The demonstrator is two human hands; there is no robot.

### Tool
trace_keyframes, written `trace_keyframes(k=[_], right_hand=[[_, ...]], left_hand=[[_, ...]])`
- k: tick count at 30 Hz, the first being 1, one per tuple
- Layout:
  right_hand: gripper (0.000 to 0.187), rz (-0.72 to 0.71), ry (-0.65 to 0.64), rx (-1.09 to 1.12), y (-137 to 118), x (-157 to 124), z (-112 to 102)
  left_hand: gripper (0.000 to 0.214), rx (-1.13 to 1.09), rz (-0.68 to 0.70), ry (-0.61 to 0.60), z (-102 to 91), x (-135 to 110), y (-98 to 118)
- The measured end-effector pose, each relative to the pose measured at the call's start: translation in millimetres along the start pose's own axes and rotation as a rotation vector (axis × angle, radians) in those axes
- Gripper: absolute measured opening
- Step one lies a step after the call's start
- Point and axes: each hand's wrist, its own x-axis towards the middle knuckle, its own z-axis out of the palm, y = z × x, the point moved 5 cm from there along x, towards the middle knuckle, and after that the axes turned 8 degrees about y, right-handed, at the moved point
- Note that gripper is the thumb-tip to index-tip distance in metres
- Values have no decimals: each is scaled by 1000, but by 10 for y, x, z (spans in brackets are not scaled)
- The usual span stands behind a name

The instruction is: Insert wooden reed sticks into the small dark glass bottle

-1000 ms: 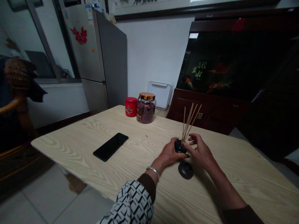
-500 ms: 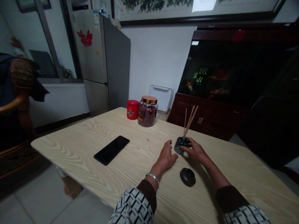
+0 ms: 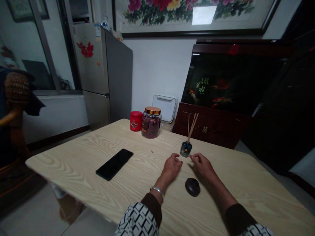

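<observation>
And here the little blue-green glass reed diffuser bottle (image 3: 186, 150) is standing upright on the pale wood-grain table (image 3: 137, 200), just beyond both hands, its long axis running straight up. The thin reeds (image 3: 191, 129) are pointing upward out of its neck, most of them leaning to the person's right, while one is rising nearly vertical. The left hand (image 3: 171, 167) is hovering near the bottle's left side, half open, fingers loosely curling, gripping nothing. Over on the other side, the right hand (image 3: 204, 166) is holding itself partly open too, thumb and fingers bending inward, empty; its fingertips are reaching right beside the bottle's base, and whether they're touching the glass, I'm not able to tell! Nearer the person, a dark rounded cap (image 3: 192, 187) is lying between the forearms.
</observation>
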Motion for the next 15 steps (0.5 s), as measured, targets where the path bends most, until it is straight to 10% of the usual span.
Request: trace_keyframes(k=[5, 15], right_hand=[[38, 104, -37, 312, -572, -195, -461], [68, -218, -46, 949, -2595, 107, -1686]], left_hand=[[50, -182, 10, -163, -56, -74, 683], [74, -860, 342, -369, -638, -13, 3073]])
